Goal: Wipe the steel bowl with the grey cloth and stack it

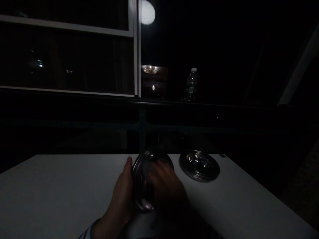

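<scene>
The scene is very dark. My left hand [119, 196] grips the left rim of a shiny round metal plate [142, 176], tilted up above the white table [62, 189]. My right hand [165, 184] lies over the plate's face with fingers bent against it; whether it holds anything there is hidden in the dark. A second metal plate [199, 165] lies flat on the table to the right, apart from both hands.
A plastic water bottle [191, 85] stands on a dark ledge beyond the table. A window frame [136, 49] rises at the back left, with a round light [148, 12] above. The table's right edge drops off near the second plate.
</scene>
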Tool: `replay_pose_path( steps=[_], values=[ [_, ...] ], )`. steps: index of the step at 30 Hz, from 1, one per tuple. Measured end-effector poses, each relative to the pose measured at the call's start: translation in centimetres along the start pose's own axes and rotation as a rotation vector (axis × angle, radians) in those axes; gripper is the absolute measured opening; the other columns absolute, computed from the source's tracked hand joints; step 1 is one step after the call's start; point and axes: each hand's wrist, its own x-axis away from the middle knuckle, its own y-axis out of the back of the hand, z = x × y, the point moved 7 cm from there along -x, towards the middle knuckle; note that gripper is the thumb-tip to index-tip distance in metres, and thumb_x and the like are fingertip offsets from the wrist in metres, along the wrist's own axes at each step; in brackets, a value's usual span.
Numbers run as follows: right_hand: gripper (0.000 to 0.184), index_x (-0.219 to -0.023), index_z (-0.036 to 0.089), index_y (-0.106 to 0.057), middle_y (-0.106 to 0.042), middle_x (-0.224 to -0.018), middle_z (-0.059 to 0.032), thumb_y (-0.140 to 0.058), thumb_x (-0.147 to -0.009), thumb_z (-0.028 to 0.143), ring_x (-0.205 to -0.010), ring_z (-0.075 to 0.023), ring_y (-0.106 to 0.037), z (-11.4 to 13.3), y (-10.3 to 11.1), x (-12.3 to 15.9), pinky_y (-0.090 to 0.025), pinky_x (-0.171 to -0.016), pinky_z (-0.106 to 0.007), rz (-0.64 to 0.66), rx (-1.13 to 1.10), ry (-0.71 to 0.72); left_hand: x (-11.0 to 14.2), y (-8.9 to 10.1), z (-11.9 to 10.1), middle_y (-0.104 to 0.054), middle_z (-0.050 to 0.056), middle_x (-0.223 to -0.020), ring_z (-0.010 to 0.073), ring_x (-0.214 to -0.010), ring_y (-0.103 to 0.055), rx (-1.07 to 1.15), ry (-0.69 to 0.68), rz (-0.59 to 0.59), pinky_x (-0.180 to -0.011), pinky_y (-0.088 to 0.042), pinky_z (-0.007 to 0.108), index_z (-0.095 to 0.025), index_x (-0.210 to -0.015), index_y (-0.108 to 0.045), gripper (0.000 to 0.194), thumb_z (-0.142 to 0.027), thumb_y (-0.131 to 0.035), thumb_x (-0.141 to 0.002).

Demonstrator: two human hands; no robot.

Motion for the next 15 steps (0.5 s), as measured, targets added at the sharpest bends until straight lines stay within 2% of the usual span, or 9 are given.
replay_pose_path(
  steps=[2, 3, 6, 9, 11, 13, 15],
  values=[
    [0.038, -0.119, 0.009, -0.048, -0.055, -0.120, -0.0136, -0.029, -0.088, 0.017, -0.123, -0.0214, -0.038, -1.6, 0.2, -0.2, -0.041, -0.095, -0.040, -0.007, 0.039, -0.096, 0.2, 0.0, 0.6, -0.056, 0.002, -0.041, 0.0162, -0.039, -0.053, -0.075, 0.028, -0.002, -0.042, -0.041, 0.027, -0.018, -0.050, -0.053, 0.043, -0.056, -0.054, -0.069],
    [0.038, -0.119, 0.008, -0.047, -0.055, -0.119, -0.0143, -0.028, -0.088, 0.017, -0.123, -0.0214, -0.038, -1.8, 0.3, -0.2, -0.041, -0.095, -0.039, -0.025, 0.050, -0.097, 0.3, 0.0, 0.8, -0.055, 0.002, -0.040, 0.0166, -0.039, -0.052, -0.099, 0.037, 0.002, -0.043, -0.041, 0.028, -0.018, -0.050, -0.053, 0.045, -0.059, -0.053, -0.068],
    [0.032, -0.113, 0.011, -0.051, -0.060, -0.112, -0.0099, -0.036, -0.086, 0.018, -0.121, -0.0201, -0.040, -0.6, 0.2, -0.1, -0.038, -0.098, -0.038, -0.041, 0.024, 0.052, 0.6, 0.1, 0.6, -0.054, -0.001, -0.040, 0.0148, -0.039, -0.051, -0.101, 0.000, -0.014, -0.045, -0.040, 0.026, -0.018, -0.053, -0.054, 0.046, -0.062, -0.054, -0.065],
    [0.032, -0.114, 0.016, -0.051, -0.060, -0.113, -0.0070, -0.039, -0.085, 0.021, -0.118, -0.0190, -0.043, -0.2, 0.1, 0.1, -0.037, -0.098, -0.038, 0.032, -0.033, 0.164, 0.7, -0.7, 0.4, -0.056, -0.001, -0.044, 0.0136, -0.041, -0.052, -0.062, -0.025, 0.070, -0.045, -0.039, 0.024, -0.016, -0.059, -0.056, 0.050, -0.066, -0.052, -0.064],
    [0.034, -0.116, 0.014, -0.049, -0.058, -0.115, -0.0097, -0.033, -0.086, 0.018, -0.114, -0.0195, -0.046, -1.9, 0.4, -0.1, -0.041, -0.094, -0.040, 0.059, -0.044, 0.040, 0.8, -1.4, 0.9, -0.055, 0.000, -0.044, 0.0145, -0.041, -0.053, -0.085, 0.021, 0.130, -0.043, -0.038, 0.024, -0.015, -0.059, -0.057, 0.055, -0.069, -0.046, -0.065],
    [0.036, -0.116, 0.012, -0.048, -0.057, -0.115, -0.0120, -0.028, -0.086, 0.015, -0.112, -0.0204, -0.048, -3.2, 0.7, -0.3, -0.043, -0.091, -0.041, 0.058, -0.046, -0.107, 0.9, -1.6, 1.4, -0.052, 0.000, -0.039, 0.0144, -0.037, -0.050, -0.128, 0.073, 0.138, -0.040, -0.036, 0.024, -0.015, -0.058, -0.057, 0.058, -0.070, -0.041, -0.068],
    [0.033, -0.112, 0.014, -0.051, -0.061, -0.108, -0.0104, -0.031, -0.086, 0.017, -0.107, -0.0201, -0.050, -2.5, 0.9, -0.4, -0.043, -0.091, -0.041, 0.017, -0.058, -0.105, 0.9, -1.6, 1.5, -0.050, -0.001, -0.037, 0.0128, -0.034, -0.047, -0.129, 0.075, 0.147, -0.039, -0.034, 0.023, -0.015, -0.057, -0.056, 0.057, -0.068, -0.041, -0.070]
  ],
)
